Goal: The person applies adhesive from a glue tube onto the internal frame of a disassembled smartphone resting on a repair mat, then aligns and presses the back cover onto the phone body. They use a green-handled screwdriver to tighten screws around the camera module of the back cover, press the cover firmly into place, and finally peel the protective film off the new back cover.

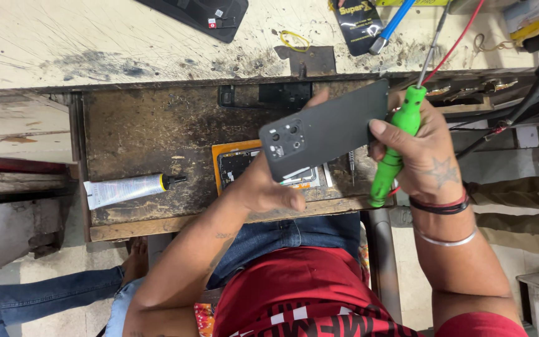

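1. You are holding the dark phone back cover (pixel 325 128) in the air above the pull-out worktop (pixel 151 131), camera cluster end toward the left, outer face toward you.
2. Your left hand (pixel 266 187) is gripping the cover from beneath at its left, camera-side end; the fingers are closed on it, thumb lying free on the near side.
3. Your right hand (pixel 428 156) is pinching the cover's right edge with the thumb while its fingers are wrapped around the green-handled screwdriver (pixel 394 150), whose metal shaft is pointing far, toward the red wire (pixel 456 47).
4. Be keeping the screwdriver tip clear of the cover's surface; judged from this grip, a slip could scratch it.
5. The opened phone body (pixel 244 163) is lying on an orange mat (pixel 223 153) directly beneath the cover, with a small driver bit (pixel 352 163) just to its right.
6. The adhesive tube (pixel 132 188) is resting well to the left on the worktop, cap pointing right.
7. Be supporting the cover at both ends so it is not flexing.
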A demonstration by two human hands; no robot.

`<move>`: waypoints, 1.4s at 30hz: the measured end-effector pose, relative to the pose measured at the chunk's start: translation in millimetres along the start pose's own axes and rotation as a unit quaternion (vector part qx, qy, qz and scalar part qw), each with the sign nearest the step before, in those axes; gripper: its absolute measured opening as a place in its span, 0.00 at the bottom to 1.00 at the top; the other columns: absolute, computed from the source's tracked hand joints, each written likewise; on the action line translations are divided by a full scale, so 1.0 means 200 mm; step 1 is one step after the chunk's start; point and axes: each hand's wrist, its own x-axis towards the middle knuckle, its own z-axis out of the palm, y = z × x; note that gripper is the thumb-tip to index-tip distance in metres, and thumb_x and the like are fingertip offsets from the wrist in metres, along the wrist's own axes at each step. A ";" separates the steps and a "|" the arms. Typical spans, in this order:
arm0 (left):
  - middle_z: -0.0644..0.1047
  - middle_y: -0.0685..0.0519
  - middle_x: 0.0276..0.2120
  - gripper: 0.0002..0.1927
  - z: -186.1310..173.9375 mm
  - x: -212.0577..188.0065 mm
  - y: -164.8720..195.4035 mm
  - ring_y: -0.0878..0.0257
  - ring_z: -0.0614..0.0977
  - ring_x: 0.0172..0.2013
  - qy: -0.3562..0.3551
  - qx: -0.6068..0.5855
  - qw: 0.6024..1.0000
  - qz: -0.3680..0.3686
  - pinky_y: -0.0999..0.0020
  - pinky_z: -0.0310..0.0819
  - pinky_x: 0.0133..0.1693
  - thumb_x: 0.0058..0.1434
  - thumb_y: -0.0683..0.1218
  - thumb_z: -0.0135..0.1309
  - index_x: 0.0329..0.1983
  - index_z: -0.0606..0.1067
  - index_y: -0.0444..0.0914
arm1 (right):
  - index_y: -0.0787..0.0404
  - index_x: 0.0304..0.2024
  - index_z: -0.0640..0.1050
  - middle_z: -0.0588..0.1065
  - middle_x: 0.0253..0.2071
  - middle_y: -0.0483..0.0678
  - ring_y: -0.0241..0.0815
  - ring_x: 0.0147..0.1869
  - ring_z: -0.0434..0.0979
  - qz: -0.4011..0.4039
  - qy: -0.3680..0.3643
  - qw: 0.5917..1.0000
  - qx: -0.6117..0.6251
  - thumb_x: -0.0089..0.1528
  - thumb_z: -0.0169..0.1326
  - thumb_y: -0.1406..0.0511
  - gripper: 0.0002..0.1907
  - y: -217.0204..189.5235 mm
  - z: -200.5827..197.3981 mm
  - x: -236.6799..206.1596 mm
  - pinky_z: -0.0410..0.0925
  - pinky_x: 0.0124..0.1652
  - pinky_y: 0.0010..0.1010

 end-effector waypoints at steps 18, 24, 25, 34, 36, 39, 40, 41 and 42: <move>0.70 0.46 0.65 0.40 0.04 0.20 0.02 0.57 0.72 0.65 0.072 0.200 0.974 0.077 0.61 0.69 0.66 0.58 0.53 0.73 0.65 0.62 0.40 | 0.62 0.55 0.69 0.72 0.36 0.43 0.32 0.33 0.72 -0.076 -0.068 0.981 -0.164 0.69 0.51 0.62 0.14 -0.03 0.07 -0.18 0.68 0.32 0.25; 0.71 0.45 0.65 0.45 -0.02 0.15 -0.04 0.56 0.71 0.66 0.098 0.147 0.978 0.107 0.57 0.67 0.68 0.53 0.55 0.75 0.67 0.64 0.40 | 0.66 0.51 0.76 0.75 0.35 0.52 0.46 0.35 0.77 -0.199 -0.030 0.865 -0.460 0.71 0.51 0.63 0.12 0.02 0.09 -0.29 0.69 0.37 0.32; 0.70 0.45 0.65 0.46 -0.02 0.14 -0.05 0.55 0.71 0.67 0.102 0.125 0.982 0.101 0.56 0.67 0.68 0.52 0.55 0.76 0.67 0.64 0.39 | 0.66 0.51 0.77 0.75 0.36 0.54 0.49 0.37 0.78 -0.213 -0.028 0.857 -0.469 0.70 0.52 0.63 0.13 0.04 0.10 -0.30 0.70 0.39 0.33; 0.69 0.48 0.62 0.46 -0.04 0.13 -0.07 0.54 0.70 0.66 0.102 0.031 0.987 0.117 0.50 0.63 0.71 0.49 0.53 0.79 0.65 0.65 0.40 | 0.64 0.49 0.79 0.78 0.37 0.55 0.56 0.38 0.80 -0.212 -0.009 0.830 -0.515 0.67 0.56 0.62 0.13 0.08 0.15 -0.35 0.71 0.37 0.37; 0.70 0.49 0.63 0.46 -0.04 0.13 -0.07 0.55 0.70 0.66 0.099 0.028 0.987 0.123 0.50 0.62 0.72 0.49 0.55 0.79 0.65 0.65 0.40 | 0.64 0.49 0.79 0.78 0.37 0.55 0.55 0.38 0.80 -0.207 -0.012 0.832 -0.515 0.66 0.56 0.62 0.13 0.08 0.16 -0.34 0.71 0.37 0.37; 0.72 0.48 0.62 0.46 -0.05 0.11 -0.07 0.54 0.72 0.65 0.102 0.036 0.986 0.123 0.49 0.62 0.72 0.48 0.57 0.78 0.64 0.66 0.40 | 0.64 0.49 0.79 0.78 0.37 0.55 0.55 0.38 0.81 -0.205 -0.015 0.835 -0.511 0.66 0.56 0.62 0.13 0.09 0.16 -0.34 0.71 0.37 0.37; 0.72 0.48 0.62 0.46 -0.05 0.11 -0.07 0.54 0.72 0.64 0.102 0.041 0.987 0.121 0.49 0.63 0.71 0.47 0.57 0.78 0.64 0.66 0.40 | 0.64 0.49 0.79 0.78 0.38 0.55 0.55 0.38 0.81 -0.207 -0.014 0.835 -0.510 0.67 0.56 0.62 0.13 0.09 0.15 -0.33 0.71 0.37 0.37; 0.72 0.48 0.61 0.46 -0.05 0.10 -0.08 0.53 0.72 0.64 0.103 0.045 0.987 0.119 0.48 0.63 0.71 0.47 0.58 0.78 0.63 0.67 0.39 | 0.64 0.49 0.79 0.79 0.39 0.55 0.55 0.39 0.81 -0.209 -0.014 0.835 -0.508 0.67 0.56 0.62 0.13 0.09 0.15 -0.33 0.71 0.38 0.36; 0.72 0.48 0.61 0.46 -0.05 0.10 -0.08 0.53 0.72 0.64 0.102 0.048 0.987 0.115 0.48 0.63 0.71 0.47 0.58 0.78 0.63 0.67 0.39 | 0.64 0.49 0.79 0.78 0.38 0.55 0.55 0.39 0.81 -0.206 -0.014 0.836 -0.509 0.67 0.56 0.62 0.13 0.10 0.15 -0.33 0.71 0.38 0.36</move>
